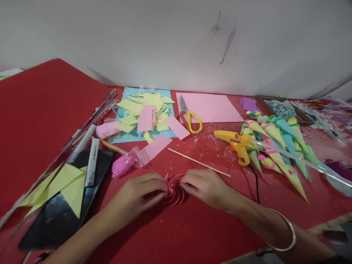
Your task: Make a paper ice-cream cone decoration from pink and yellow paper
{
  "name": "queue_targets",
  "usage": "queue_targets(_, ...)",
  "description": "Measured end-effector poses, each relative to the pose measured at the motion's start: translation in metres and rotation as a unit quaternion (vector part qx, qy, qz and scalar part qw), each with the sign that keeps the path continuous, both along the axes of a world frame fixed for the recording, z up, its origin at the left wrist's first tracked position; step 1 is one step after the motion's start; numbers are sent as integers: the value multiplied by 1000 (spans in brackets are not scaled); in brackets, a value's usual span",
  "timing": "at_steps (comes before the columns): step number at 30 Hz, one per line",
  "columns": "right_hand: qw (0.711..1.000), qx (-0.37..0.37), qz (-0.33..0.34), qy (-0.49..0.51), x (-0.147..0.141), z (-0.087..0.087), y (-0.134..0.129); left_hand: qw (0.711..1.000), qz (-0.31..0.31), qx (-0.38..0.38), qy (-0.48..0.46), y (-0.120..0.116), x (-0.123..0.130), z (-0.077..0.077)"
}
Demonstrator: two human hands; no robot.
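Paper flower (176, 190), pink and curled, sits on our red table (189, 238) between our hands. Our left hand (144, 189) is half closed, thumb and fingertips holding its left side; our right hand (205, 186) pinches its right edge, fingers nearly together. Beyond we see a yellow glue gun (238, 141), then a thin stick (199, 162).

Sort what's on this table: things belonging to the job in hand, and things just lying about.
Likely part of the job:
curled pink paper, between left hand and right hand
pink strips
scissors
glue gun

Apparently just lying about:
dark flat device
white markers
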State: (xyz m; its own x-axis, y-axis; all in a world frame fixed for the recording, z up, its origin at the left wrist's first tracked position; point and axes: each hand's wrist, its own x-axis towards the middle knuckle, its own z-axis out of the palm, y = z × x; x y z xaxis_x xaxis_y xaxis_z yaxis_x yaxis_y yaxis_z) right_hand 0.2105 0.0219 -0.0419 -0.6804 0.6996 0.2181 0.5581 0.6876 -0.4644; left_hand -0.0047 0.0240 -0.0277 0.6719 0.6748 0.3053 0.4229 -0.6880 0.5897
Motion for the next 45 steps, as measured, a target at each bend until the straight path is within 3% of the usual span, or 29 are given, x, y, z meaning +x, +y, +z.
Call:
queue_targets(26,998,-53,8,46,-1,0,2,999,17,25,19,0,1,-1)
queue_targets(41,997,-26,11,78,-1,0,3,1000,17,16,-11,0,0,-3)
queue_targets(45,996,-8,6,91,-2,0,3,999,47,6,-1,-3,-1,-1)
